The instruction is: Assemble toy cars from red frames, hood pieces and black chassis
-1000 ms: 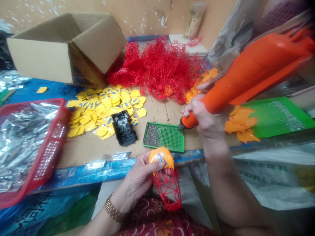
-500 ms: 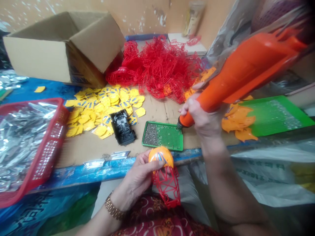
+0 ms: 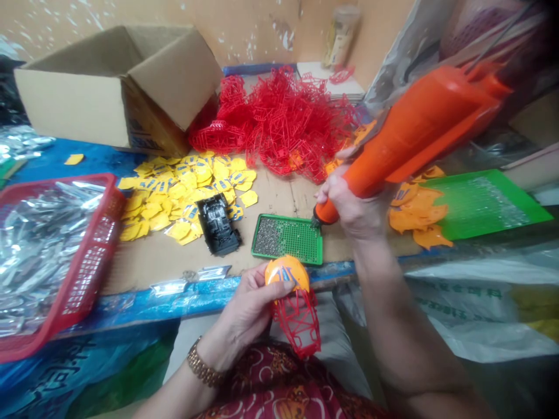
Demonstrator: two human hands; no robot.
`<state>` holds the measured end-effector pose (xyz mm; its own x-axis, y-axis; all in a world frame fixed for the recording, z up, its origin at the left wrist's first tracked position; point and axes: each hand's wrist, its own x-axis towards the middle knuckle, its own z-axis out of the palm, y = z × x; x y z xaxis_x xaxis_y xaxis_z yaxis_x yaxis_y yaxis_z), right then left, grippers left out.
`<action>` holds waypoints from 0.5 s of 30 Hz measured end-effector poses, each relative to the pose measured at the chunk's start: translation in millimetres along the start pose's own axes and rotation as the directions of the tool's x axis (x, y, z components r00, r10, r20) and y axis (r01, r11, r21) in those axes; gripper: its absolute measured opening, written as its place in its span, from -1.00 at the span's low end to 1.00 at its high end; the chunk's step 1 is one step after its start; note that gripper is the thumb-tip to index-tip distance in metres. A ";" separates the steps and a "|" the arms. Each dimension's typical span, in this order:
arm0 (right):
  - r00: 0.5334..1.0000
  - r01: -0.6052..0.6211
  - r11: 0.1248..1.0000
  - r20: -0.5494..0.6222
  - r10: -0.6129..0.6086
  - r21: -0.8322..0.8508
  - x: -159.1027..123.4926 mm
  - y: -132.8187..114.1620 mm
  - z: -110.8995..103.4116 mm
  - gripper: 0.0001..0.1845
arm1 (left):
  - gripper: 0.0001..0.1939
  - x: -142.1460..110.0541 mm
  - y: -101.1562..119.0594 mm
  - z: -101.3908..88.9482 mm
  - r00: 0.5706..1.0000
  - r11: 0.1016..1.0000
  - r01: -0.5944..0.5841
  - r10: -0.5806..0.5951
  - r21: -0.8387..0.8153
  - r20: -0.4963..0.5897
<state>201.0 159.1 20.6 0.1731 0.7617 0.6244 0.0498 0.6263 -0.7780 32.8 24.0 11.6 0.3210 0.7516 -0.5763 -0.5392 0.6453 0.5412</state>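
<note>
Right hand (image 3: pixel 357 205) — around orange tool (image 3: pixel 413 131)

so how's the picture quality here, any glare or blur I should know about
Head view: bright glints on the silvery pieces at left; head view: the jar by the wall looks soft, and the orange tool blurs towards the dark upper right corner; head view: the black part is clearer.

Cardboard-topped bench (image 3: pixel 144 270): green tray (image 3: pixel 305 245), red frames (image 3: pixel 286 122), carton (image 3: pixel 72 107).
</note>
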 end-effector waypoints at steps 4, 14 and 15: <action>0.996 -0.002 0.999 -0.092 0.007 0.051 0.8 -6.0 4.1 -0.75 | -0.66 0.2 -0.6 -0.8 1.000 1.000 -0.009 0.009 -0.012 -0.020; 0.994 -0.013 1.000 -0.112 0.015 0.017 -1.5 -21.0 5.7 -0.76 | -0.65 3.8 1.7 2.3 0.998 0.997 -0.060 0.059 -0.041 -0.016; 0.992 -0.022 1.000 -0.120 0.024 0.019 -1.1 -24.0 5.5 -0.76 | -0.65 4.6 1.8 1.8 0.998 0.997 -0.061 0.061 -0.042 -0.019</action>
<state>194.3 144.1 39.0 0.2912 0.7510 0.5927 0.0273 0.6128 -0.7898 34.8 28.9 11.0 0.2726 0.7865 -0.5542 -0.5901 0.5917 0.5493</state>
